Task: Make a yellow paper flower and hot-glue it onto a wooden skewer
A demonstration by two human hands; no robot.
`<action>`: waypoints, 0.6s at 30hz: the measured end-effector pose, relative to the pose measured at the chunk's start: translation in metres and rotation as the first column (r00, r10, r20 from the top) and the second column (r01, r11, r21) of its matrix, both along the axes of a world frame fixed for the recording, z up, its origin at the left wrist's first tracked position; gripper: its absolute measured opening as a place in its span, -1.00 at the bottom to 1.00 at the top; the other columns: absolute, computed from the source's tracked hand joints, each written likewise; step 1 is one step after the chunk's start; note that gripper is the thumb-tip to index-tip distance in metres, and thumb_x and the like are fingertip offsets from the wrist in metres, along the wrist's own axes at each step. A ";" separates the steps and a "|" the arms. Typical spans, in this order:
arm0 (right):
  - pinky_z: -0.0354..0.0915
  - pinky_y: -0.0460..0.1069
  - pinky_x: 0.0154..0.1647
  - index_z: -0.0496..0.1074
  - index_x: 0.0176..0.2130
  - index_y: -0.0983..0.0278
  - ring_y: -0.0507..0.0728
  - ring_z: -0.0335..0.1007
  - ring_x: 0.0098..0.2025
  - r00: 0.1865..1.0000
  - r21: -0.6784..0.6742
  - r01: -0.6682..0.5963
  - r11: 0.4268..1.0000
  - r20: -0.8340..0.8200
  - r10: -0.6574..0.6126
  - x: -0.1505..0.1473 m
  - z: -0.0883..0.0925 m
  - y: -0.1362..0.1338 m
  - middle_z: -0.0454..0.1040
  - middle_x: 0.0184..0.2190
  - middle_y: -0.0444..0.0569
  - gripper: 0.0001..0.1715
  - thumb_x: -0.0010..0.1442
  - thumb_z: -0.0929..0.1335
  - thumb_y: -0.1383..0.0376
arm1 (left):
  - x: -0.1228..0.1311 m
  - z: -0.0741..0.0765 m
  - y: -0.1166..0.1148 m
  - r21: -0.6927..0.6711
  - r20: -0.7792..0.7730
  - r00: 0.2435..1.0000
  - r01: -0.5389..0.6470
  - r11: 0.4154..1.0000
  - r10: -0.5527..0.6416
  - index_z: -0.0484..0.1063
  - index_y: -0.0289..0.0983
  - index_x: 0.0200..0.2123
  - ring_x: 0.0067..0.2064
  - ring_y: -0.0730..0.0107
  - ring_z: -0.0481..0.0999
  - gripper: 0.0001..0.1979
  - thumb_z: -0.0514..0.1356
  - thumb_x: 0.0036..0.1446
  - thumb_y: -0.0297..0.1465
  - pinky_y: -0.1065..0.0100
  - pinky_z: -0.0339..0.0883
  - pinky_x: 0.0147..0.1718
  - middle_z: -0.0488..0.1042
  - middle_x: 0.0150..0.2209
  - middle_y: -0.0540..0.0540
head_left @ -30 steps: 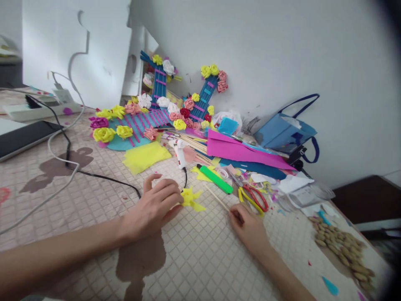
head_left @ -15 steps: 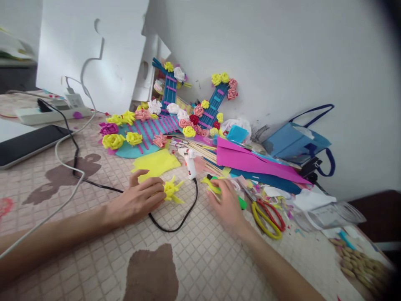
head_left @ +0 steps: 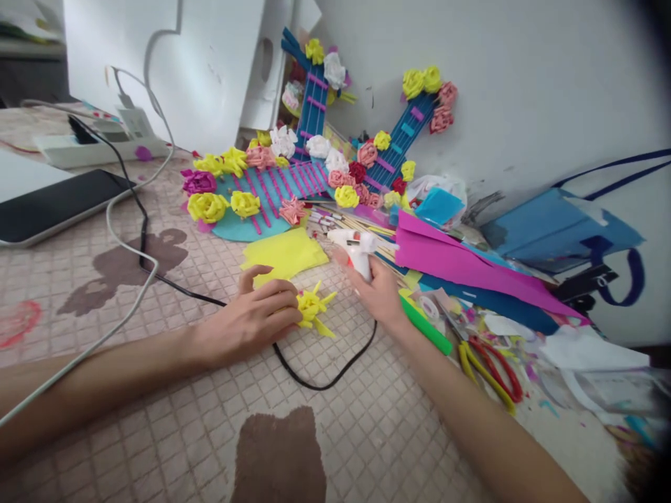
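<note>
My left hand [head_left: 262, 314] is closed on a yellow paper flower [head_left: 313, 307], whose thin pointed petals stick out to the right of the fingertips. My right hand [head_left: 378, 288] is wrapped round the handle of a white glue gun [head_left: 359, 253], with the nozzle pointing right. Its black cord [head_left: 319, 386] loops across the table between both hands. Just behind my left hand lies a sheet of yellow crepe paper [head_left: 286, 255]. A green tube [head_left: 427, 327] rests beside my right wrist.
Blue boards with paper flowers [head_left: 272, 199] stand at the back by the wall. To the right are magenta paper [head_left: 472, 262], scissors [head_left: 490, 370], scraps and a blue bag [head_left: 566, 227]. A black device [head_left: 63, 202] and a power strip [head_left: 99, 143] are on the left.
My right hand has moved from the green tube and yellow scrap to the glue gun and taken hold of it. The gun's nozzle is turned right. The view has shifted.
</note>
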State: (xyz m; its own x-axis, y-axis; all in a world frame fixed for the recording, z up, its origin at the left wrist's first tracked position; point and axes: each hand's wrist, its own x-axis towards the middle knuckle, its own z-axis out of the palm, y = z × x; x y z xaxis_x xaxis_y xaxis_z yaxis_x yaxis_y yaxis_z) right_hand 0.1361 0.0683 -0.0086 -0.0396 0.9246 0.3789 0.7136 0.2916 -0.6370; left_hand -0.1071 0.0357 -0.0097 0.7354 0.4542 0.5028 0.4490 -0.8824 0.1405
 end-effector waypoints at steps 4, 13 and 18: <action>0.19 -0.06 -0.50 0.37 -0.39 0.28 0.04 0.20 -0.53 0.998 -0.064 0.024 0.998 -0.064 -0.028 0.014 0.009 -0.049 0.35 -0.58 -0.14 -0.80 0.12 0.29 0.19 | 0.000 0.000 0.002 -0.034 0.004 1.000 0.002 0.999 -0.001 0.37 -0.19 -0.27 -0.09 0.35 0.40 -0.85 0.02 0.27 -0.47 0.07 -0.15 0.09 0.50 -0.29 0.02; 0.27 -0.05 -0.55 0.37 -0.38 0.20 0.08 0.32 -0.54 0.983 -0.193 -0.154 0.969 0.069 0.170 0.028 0.007 -0.122 0.39 -0.57 -0.14 -0.87 0.15 0.30 0.21 | 0.000 0.001 0.002 -0.063 0.027 1.000 -0.004 0.998 0.006 0.36 -0.19 -0.29 -0.09 0.39 0.39 -0.84 0.01 0.28 -0.46 0.11 -0.18 0.11 0.50 -0.30 0.04; 0.22 -0.08 -0.56 0.32 -0.39 0.19 0.04 0.28 -0.57 0.955 -0.216 -0.229 0.949 0.138 0.262 0.026 0.008 -0.124 0.33 -0.59 -0.19 -0.90 0.18 0.28 0.26 | 0.000 0.002 0.002 -0.065 0.031 0.999 -0.013 0.998 0.015 0.37 -0.19 -0.29 -0.10 0.41 0.40 -0.84 0.02 0.27 -0.49 0.16 -0.14 0.11 0.50 -0.31 0.06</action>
State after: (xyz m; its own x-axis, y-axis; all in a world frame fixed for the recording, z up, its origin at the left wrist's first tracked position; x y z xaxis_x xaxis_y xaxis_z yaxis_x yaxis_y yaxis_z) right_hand 0.1624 -0.0557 -0.0010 -0.3208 0.9334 0.1609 0.7345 0.3524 -0.5800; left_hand -0.1069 0.0380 -0.0073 0.7132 0.4963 0.4950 0.4554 -0.8649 0.2111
